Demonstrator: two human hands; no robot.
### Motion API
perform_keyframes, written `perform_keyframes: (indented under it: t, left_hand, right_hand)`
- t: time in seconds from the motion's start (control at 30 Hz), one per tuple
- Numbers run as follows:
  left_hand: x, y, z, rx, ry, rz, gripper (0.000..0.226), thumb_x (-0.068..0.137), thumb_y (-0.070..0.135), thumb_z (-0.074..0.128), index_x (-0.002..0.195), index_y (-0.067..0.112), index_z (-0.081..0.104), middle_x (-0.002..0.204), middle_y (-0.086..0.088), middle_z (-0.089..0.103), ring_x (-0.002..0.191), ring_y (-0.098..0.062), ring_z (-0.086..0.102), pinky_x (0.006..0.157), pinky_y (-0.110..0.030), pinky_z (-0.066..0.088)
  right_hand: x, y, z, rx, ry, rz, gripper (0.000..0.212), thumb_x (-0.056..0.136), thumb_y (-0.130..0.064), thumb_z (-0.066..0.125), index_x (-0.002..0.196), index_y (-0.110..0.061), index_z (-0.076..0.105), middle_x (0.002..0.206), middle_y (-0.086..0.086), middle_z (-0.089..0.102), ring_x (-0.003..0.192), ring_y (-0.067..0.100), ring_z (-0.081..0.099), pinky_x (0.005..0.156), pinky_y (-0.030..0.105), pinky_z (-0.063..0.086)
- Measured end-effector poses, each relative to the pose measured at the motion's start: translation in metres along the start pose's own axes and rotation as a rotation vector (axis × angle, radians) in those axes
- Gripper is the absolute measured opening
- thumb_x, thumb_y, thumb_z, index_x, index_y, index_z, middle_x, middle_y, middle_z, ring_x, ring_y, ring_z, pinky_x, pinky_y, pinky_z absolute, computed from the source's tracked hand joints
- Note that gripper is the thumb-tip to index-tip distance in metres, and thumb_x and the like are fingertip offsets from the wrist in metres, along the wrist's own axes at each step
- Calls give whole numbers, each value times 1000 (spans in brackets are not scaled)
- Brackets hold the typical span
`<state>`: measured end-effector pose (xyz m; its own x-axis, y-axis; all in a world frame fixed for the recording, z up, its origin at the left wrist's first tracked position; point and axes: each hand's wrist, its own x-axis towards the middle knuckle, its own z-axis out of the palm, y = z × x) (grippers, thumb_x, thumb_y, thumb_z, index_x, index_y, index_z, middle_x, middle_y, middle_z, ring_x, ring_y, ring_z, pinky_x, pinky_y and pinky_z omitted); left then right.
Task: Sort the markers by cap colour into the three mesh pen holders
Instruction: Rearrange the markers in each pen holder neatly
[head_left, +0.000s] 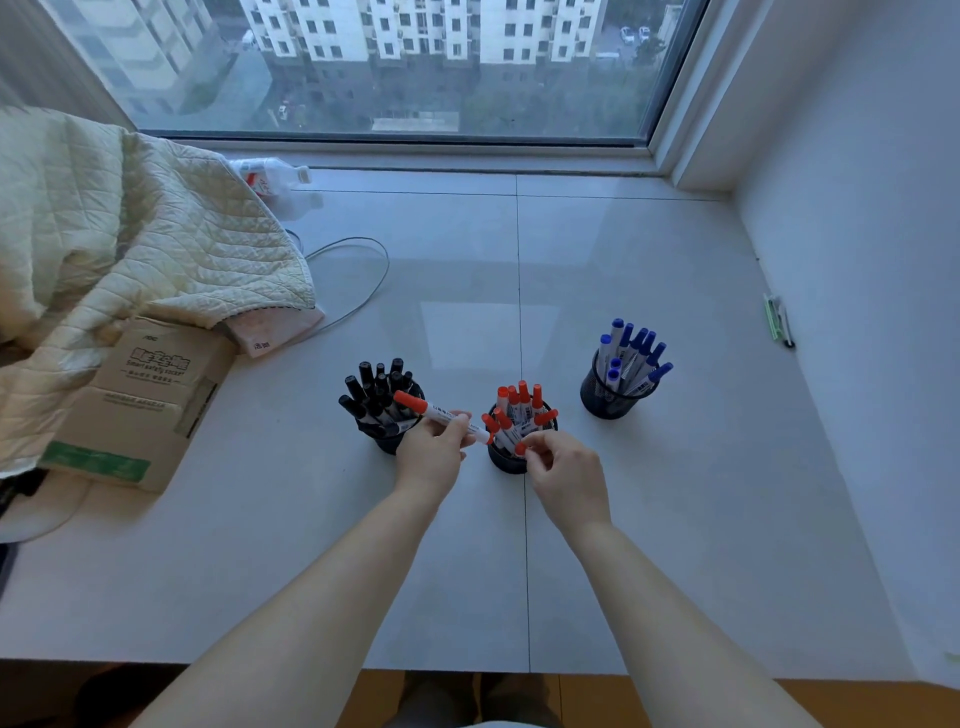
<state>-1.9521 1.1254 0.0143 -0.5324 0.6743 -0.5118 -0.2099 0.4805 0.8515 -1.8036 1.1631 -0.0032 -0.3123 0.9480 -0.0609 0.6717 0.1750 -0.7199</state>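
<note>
Left hand (431, 457) fingers (457, 422) pinch red-capped marker (441, 414) mid-barrel.

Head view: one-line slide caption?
Left hand holds a red-capped marker; right hand pinches one in the middle holder.

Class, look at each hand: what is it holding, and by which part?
Left hand grips a red-capped marker mid-barrel. Right hand pinches the red cap of a marker in the middle holder.
</note>
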Motion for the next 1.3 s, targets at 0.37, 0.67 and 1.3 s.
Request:
perform_keyframes:
  t: [0.37,0.67,1.3]
  left_hand:
    - [9,-14,23,148,16,18,12,87,26,59,76,29,60,76,9,68,82,-12,67,84,-37,54]
    - [7,-20,32,158,81,55,18,86,26,60,71,34,61,77,9,65,84,-19,66,84,-42,54]
    - [15,-36,36,690,54,236,18,86,33,63,102,27,70,90,2,58,80,-17,57,71,-27,47]
  right_hand:
    - [4,20,-12,-55,56,126,7,84,-11,58,90,-12,61,70,-3,54,61,14,46,56,22,31]
    - [24,27,-5,-184,-128,216,19,88,-25,55,106,-18,57,93,3,63,75,19,52,60,27,37]
    - [27,28,-4,-116,-42,205,15,89,-16,53,102,-11,60,93,7,64,74,20,52,62,26,33]
